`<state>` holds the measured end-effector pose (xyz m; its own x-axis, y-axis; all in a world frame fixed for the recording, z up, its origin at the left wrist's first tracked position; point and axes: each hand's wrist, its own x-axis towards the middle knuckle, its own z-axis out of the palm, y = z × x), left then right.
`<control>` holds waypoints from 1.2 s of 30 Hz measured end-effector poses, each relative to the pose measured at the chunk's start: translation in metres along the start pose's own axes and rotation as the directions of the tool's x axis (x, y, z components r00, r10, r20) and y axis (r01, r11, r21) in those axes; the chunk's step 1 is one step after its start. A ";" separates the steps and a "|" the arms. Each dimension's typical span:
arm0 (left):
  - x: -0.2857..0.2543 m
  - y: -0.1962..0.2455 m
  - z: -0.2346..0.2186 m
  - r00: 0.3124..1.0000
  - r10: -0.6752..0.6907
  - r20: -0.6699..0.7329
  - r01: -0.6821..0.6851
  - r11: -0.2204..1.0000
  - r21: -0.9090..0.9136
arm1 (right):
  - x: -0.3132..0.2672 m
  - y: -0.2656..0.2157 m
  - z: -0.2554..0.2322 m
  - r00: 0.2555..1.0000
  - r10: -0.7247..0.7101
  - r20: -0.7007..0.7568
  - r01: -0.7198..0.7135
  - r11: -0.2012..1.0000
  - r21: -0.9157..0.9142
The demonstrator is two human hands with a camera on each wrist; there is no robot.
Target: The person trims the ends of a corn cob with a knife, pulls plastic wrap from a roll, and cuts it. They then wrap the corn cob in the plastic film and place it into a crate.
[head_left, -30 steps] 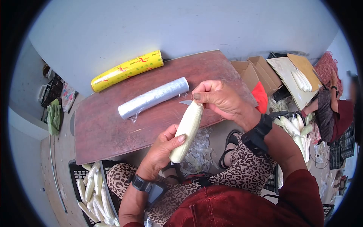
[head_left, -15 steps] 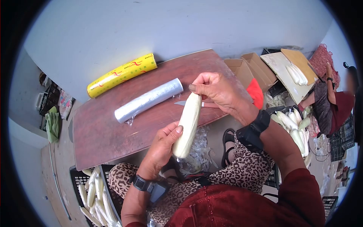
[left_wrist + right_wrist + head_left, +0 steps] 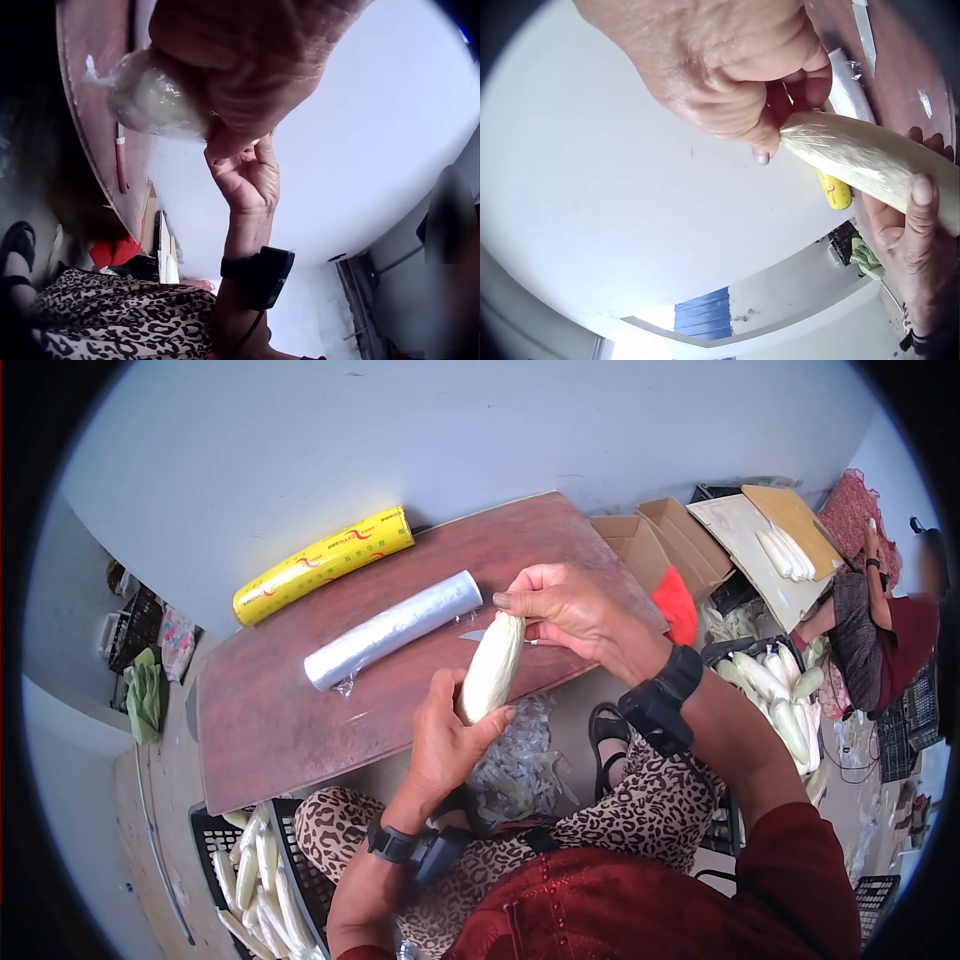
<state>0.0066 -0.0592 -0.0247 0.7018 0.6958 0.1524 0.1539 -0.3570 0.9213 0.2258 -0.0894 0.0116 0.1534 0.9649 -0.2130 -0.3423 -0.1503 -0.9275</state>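
Pale ear of corn (image 3: 489, 668) held tilted in the air over the near edge of the brown table (image 3: 270, 710), tip up and away, butt down toward the lap. Gripped around its lower end by the left hand (image 3: 447, 735), fingers and thumb curled about it, wrist bent upward with a black wrist unit below. Pinched at the pointed tip by the right hand (image 3: 560, 610), thumb and fingertips closed on the top (seen close in the right wrist view), forearm coming in from the right. Just behind the corn on the table, a small knife (image 3: 478, 635). Farther back, a clear film roll (image 3: 392, 630) lying slantwise, then a yellow roll (image 3: 322, 564) near the wall. Crate of more ears (image 3: 255, 875) at lower left.
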 end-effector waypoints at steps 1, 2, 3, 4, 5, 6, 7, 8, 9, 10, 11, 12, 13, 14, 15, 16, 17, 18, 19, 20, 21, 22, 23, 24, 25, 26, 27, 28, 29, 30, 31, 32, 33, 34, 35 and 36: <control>0.001 0.003 0.001 0.997 0.065 -0.031 -0.061 0.992 0.110 | 0.000 0.000 -0.003 1.000 0.008 0.003 -0.008 1.000 0.006; 0.002 0.003 0.003 0.994 0.097 -0.048 -0.088 0.982 0.165 | 0.000 0.000 -0.006 1.000 0.005 0.002 -0.005 1.000 -0.001; 0.004 0.002 0.004 0.990 0.130 -0.063 -0.113 0.969 0.221 | -0.001 -0.001 -0.008 1.000 0.003 0.002 -0.003 1.000 -0.009; 0.005 0.001 0.004 0.983 0.164 -0.078 -0.137 0.951 0.276 | -0.001 0.000 -0.009 1.000 0.000 0.003 0.000 1.000 -0.016; 0.006 0.001 0.004 0.986 0.149 -0.079 -0.121 0.951 0.286 | -0.001 0.000 -0.009 1.000 -0.016 0.004 0.016 1.000 0.000; 0.007 0.003 0.004 0.988 0.137 -0.077 -0.109 0.950 0.294 | -0.001 0.000 -0.009 0.999 -0.035 0.000 0.035 0.999 0.016; 0.008 0.004 0.005 0.989 0.132 -0.069 -0.106 0.948 0.299 | -0.001 0.000 -0.009 0.998 -0.060 -0.011 0.060 0.998 0.029; 0.011 0.004 0.007 0.986 0.140 -0.088 -0.115 0.963 0.243 | 0.000 0.000 -0.009 0.996 -0.089 -0.022 0.089 0.996 0.019; 0.012 0.004 0.010 0.984 0.147 -0.099 -0.128 0.976 0.178 | 0.000 0.002 -0.007 0.992 -0.117 -0.043 0.117 0.993 0.004; 0.013 0.004 0.011 0.992 0.081 -0.100 -0.072 0.993 0.090 | -0.004 -0.004 -0.001 0.988 -0.123 -0.090 0.120 0.992 -0.044; 0.015 0.000 0.013 0.996 0.011 -0.092 -0.014 0.999 -0.032 | -0.006 -0.006 0.003 0.979 -0.183 -0.092 0.176 0.981 -0.084; 0.017 0.002 0.013 0.996 -0.030 -0.086 0.024 0.998 -0.066 | -0.003 -0.005 0.004 0.972 -0.218 -0.087 0.211 0.974 -0.088; 0.020 0.005 0.016 0.996 -0.031 -0.085 0.019 0.990 -0.142 | 0.004 0.000 0.004 0.960 -0.263 -0.099 0.256 0.963 -0.079; 0.022 0.008 0.017 0.995 -0.084 -0.060 0.069 0.972 -0.225 | 0.007 -0.001 0.007 0.950 -0.286 -0.128 0.264 0.951 -0.160; 0.023 0.011 0.017 0.990 -0.139 -0.032 0.123 0.946 -0.301 | 0.010 -0.001 0.007 0.934 -0.333 -0.130 0.290 0.918 -0.270; 0.024 0.017 0.018 0.986 -0.166 -0.025 0.147 0.924 -0.353 | 0.010 -0.003 0.011 0.941 -0.315 -0.127 0.281 0.932 -0.230; 0.024 0.022 0.019 0.981 -0.194 -0.020 0.170 0.899 -0.403 | 0.008 -0.004 0.015 0.920 -0.381 -0.087 0.341 0.892 -0.296; 0.026 0.024 0.021 0.978 -0.204 -0.041 0.164 0.877 -0.451 | 0.007 -0.002 0.018 0.873 -0.486 -0.025 0.449 0.825 -0.344; 0.028 0.021 0.021 0.974 -0.214 -0.073 0.156 0.870 -0.467 | 0.006 0.000 0.021 0.832 -0.555 0.029 0.487 0.703 -0.518; 0.030 0.013 0.019 0.980 -0.175 -0.091 0.118 0.889 -0.443 | 0.008 0.011 0.027 0.805 -0.589 0.066 0.540 0.683 -0.492; 0.033 0.006 0.019 0.984 -0.137 -0.112 0.079 0.906 -0.417 | 0.007 0.015 0.034 0.776 -0.622 0.105 0.591 0.660 -0.463; 0.034 0.001 0.022 0.982 -0.096 -0.163 0.031 0.932 -0.360 | 0.007 0.017 0.036 0.800 -0.592 0.099 0.563 0.684 -0.463; 0.035 -0.002 0.026 0.976 -0.051 -0.211 -0.016 0.954 -0.300 | 0.007 0.018 0.038 0.822 -0.562 0.094 0.536 0.706 -0.463; 0.037 -0.004 0.028 0.967 -0.001 -0.257 -0.062 0.970 -0.237 | 0.006 0.016 0.040 0.842 -0.532 0.089 0.508 0.726 -0.464; 0.038 -0.004 0.029 0.972 0.010 -0.236 -0.069 0.968 -0.243 | 0.007 0.015 0.040 0.844 -0.530 0.085 0.504 0.728 -0.465; 0.040 -0.005 0.029 0.977 0.021 -0.214 -0.075 0.965 -0.249 | 0.008 0.014 0.040 0.846 -0.528 0.079 0.499 0.730 -0.467; 0.040 -0.003 0.031 0.982 0.029 -0.189 -0.078 0.964 -0.256 | 0.006 0.012 0.040 0.849 -0.524 0.070 0.492 0.735 -0.467; 0.041 0.001 0.032 0.989 0.052 -0.140 -0.091 0.953 -0.288 | 0.003 0.010 0.039 0.840 -0.539 0.064 0.492 0.707 -0.509; 0.043 0.007 0.033 0.993 0.074 -0.092 -0.099 0.942 -0.320 | 0.003 0.006 0.035 0.832 -0.552 0.058 0.488 0.678 -0.549; 0.045 0.012 0.035 0.994 0.096 -0.047 -0.106 0.929 -0.355 | 0.002 -0.001 0.033 0.825 -0.563 0.056 0.483 0.648 -0.589; 0.045 0.013 0.038 0.995 0.084 -0.050 -0.096 0.931 -0.352 | -0.005 -0.015 0.029 0.808 -0.587 0.041 0.490 0.634 -0.598; 0.044 0.013 0.040 0.996 0.068 -0.053 -0.083 0.933 -0.350 | -0.014 -0.028 0.022 0.793 -0.608 0.026 0.496 0.621 -0.608; 0.042 0.012 0.042 0.997 0.049 -0.057 -0.066 0.935 -0.349 | -0.025 -0.042 0.013 0.771 -0.637 -0.005 0.488 0.596 -0.637; 0.043 0.007 0.041 0.997 0.023 -0.068 -0.042 0.956 -0.292 | -0.037 -0.055 -0.002 0.749 -0.662 -0.031 0.479 0.572 -0.666; 0.042 0.013 0.042 0.997 0.012 -0.082 -0.034 0.961 -0.273 | -0.048 -0.066 -0.022 0.722 -0.691 -0.030 0.465 0.517 -0.718; 0.043 0.009 0.041 0.998 0.005 -0.068 -0.024 0.959 -0.283 | -0.061 -0.078 -0.041 0.694 -0.720 -0.023 0.449 0.458 -0.767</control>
<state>0.0662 -0.0582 -0.0241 0.6540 0.7346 0.1809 -0.0658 -0.1830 0.9809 0.2808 -0.1456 0.0842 0.3741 0.7729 0.5125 0.6231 0.1999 -0.7562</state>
